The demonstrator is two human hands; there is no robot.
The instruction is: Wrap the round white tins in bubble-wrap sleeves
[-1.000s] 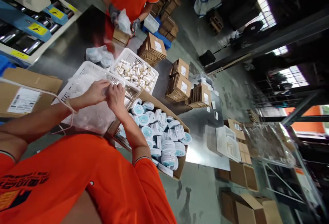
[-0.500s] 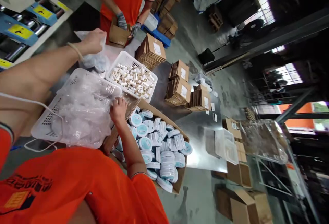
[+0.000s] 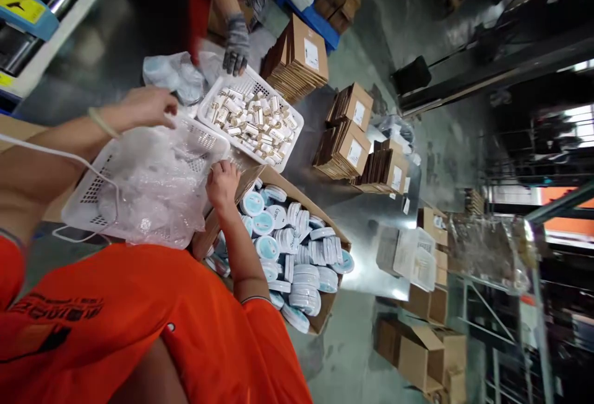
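Note:
My left hand [image 3: 151, 107], with a band on the wrist, hovers over the near white basket [image 3: 83, 221]. Its fingers are apart and loosely bent, with nothing visible in them. Clear plastic bags [image 3: 148, 187] fill that basket. Just beyond it lies a filled clear bag [image 3: 175, 76] of pale round items. My right hand [image 3: 223, 184] is closed at the basket's right corner, beside the carton; what its fingers hold, if anything, is hidden. Under my right forearm, an open carton [image 3: 341, 240] holds several round white tins with light blue lids [image 3: 263, 223].
A second white basket [image 3: 293, 141] holds small white-and-gold bottles; a co-worker's gloved hand [image 3: 236, 45] reaches to its edge. Stacks of flattened cartons [image 3: 297, 57] stand along the metal table [image 3: 362, 274]. A white cord [image 3: 55, 150] crosses my left arm. Empty bins [image 3: 415, 258] sit at the far end.
My left hand has let go of the filled bag, which now lies beyond the near basket, and has drawn back over the plastic bags. The co-worker's gloved hand has reached to the bottle basket.

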